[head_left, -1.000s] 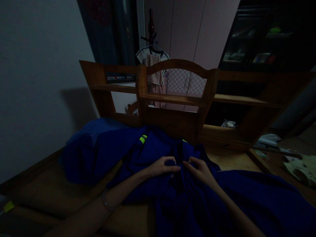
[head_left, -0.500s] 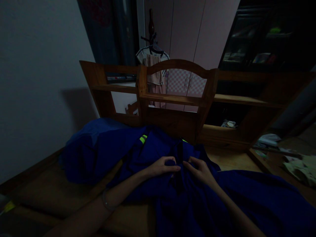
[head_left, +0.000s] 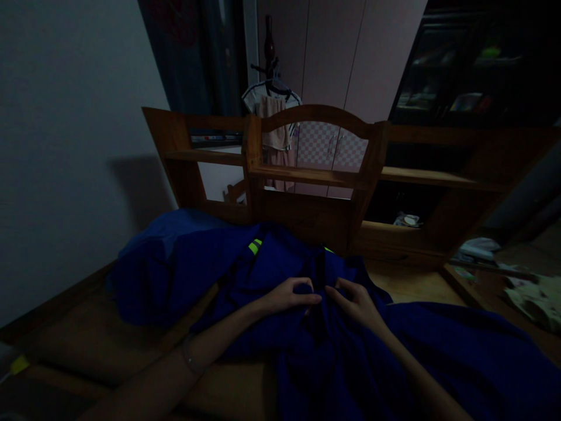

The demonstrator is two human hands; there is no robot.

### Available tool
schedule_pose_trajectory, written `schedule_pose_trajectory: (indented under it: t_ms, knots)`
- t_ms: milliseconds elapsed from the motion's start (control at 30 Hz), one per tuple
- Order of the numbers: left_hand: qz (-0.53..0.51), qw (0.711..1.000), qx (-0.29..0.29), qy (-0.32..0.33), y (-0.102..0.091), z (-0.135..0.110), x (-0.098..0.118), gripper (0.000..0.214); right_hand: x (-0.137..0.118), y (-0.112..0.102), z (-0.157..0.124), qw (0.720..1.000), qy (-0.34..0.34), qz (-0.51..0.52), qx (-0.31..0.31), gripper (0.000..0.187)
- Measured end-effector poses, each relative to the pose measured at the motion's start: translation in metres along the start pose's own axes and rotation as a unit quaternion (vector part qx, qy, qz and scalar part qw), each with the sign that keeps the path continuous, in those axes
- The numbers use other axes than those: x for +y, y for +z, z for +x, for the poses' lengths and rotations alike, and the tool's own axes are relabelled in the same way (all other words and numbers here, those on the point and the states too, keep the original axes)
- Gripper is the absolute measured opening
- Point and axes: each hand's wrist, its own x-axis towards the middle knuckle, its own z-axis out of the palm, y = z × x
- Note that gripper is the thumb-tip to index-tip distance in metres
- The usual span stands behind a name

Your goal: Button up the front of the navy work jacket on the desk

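A dark blue garment (head_left: 272, 257) with small neon-yellow stripes lies spread over a wooden surface (head_left: 83, 345) in dim light. My left hand (head_left: 287, 297) pinches a fold of its cloth near the middle, fingers curled round the fabric. My right hand (head_left: 357, 303) grips the cloth right beside it, thumb and fingers closed on a dark strip that runs between the two hands. A thin bracelet sits on my left wrist. The garment hides most of my right forearm's underside.
A wooden headboard with shelves (head_left: 313, 175) stands just behind the garment. A grey wall (head_left: 65, 146) closes the left side. Clothes hang on a coat stand (head_left: 272, 99) before pink wardrobe doors. Pale cloth (head_left: 532, 295) lies at the right.
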Motion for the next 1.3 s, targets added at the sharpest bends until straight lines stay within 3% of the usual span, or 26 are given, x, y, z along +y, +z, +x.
schedule_pose_trajectory:
  t_ms: [1300]
  knots:
    - [-0.001, 1.000, -0.003, 0.012, 0.0007, 0.0012, -0.0016, 0.041, -0.0005, 0.0019, -0.0007, 1.000, -0.014, -0.008, 0.005, 0.035]
